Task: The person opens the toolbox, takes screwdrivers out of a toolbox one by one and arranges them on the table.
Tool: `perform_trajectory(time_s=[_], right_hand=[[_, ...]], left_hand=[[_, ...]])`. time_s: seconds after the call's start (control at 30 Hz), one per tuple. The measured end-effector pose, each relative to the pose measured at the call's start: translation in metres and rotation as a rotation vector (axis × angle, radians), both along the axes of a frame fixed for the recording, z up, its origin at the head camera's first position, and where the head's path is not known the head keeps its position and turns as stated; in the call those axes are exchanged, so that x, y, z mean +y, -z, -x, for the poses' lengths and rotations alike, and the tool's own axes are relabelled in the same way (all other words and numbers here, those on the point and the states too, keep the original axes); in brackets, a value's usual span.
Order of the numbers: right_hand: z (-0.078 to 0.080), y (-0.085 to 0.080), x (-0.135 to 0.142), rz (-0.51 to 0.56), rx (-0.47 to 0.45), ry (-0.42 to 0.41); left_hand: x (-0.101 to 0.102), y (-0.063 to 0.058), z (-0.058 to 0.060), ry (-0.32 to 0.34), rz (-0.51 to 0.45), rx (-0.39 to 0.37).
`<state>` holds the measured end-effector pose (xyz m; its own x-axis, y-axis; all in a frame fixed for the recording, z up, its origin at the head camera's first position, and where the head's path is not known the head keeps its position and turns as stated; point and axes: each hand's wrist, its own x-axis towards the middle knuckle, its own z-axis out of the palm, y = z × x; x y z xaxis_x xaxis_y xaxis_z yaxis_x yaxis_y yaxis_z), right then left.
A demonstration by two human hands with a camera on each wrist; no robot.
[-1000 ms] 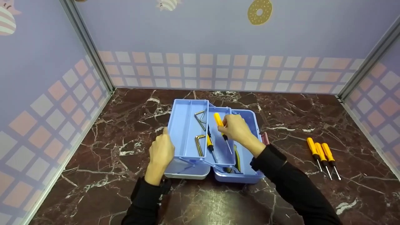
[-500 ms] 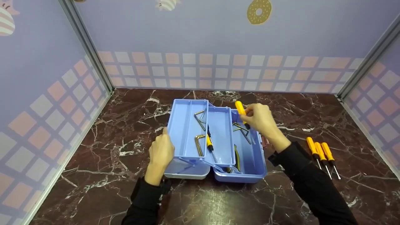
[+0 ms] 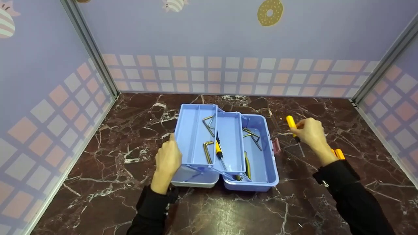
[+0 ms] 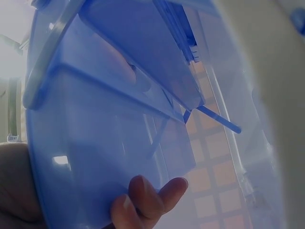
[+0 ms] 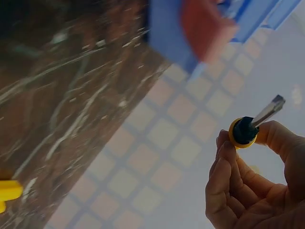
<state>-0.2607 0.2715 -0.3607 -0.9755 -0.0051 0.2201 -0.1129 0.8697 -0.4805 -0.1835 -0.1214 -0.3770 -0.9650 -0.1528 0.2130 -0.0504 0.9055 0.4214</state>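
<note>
My right hand (image 3: 312, 132) pinches a yellow-handled screwdriver (image 3: 290, 121) above the table, right of the blue toolbox (image 3: 249, 186). In the right wrist view the screwdriver (image 5: 244, 131) shows its metal blade pointing toward the camera, handle between thumb and fingers. My left hand (image 3: 168, 156) grips the left wall of the toolbox's raised upper tray (image 3: 189, 137); in the left wrist view its fingers (image 4: 147, 200) curl under the tray. Another screwdriver (image 3: 219, 151) lies in the middle tray, partly covered by the upper one. L-shaped hex keys (image 3: 208, 153) lie in the upper tray.
In the toolbox's bottom compartment are more hex keys (image 3: 256, 137) and a yellow-green handled tool (image 3: 248, 166). A pink latch (image 3: 276, 145) sticks out at the right side. More yellow screwdrivers (image 3: 340, 154) lie on the marble table, mostly behind my right wrist. Patterned panels (image 3: 209, 73) enclose the table.
My right hand has carried the screwdriver from over the middle tray, rightward past the toolbox's right wall, to above the table. The left hand stays on the upper tray.
</note>
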Motion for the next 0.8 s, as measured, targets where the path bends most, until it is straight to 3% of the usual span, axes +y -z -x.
perform_trajectory(time_s=[0.43,0.8], right_hand=[[0.003,0.033,0.058,-0.124,-0.263,0.181],[0.005,0.056,0.073,-0.183,-0.348,0.259]], left_hand=[[-0.001,0.0,0.0,-0.005,-0.011,-0.011],[0.0,-0.001,0.001,0.001,-0.008,0.003]])
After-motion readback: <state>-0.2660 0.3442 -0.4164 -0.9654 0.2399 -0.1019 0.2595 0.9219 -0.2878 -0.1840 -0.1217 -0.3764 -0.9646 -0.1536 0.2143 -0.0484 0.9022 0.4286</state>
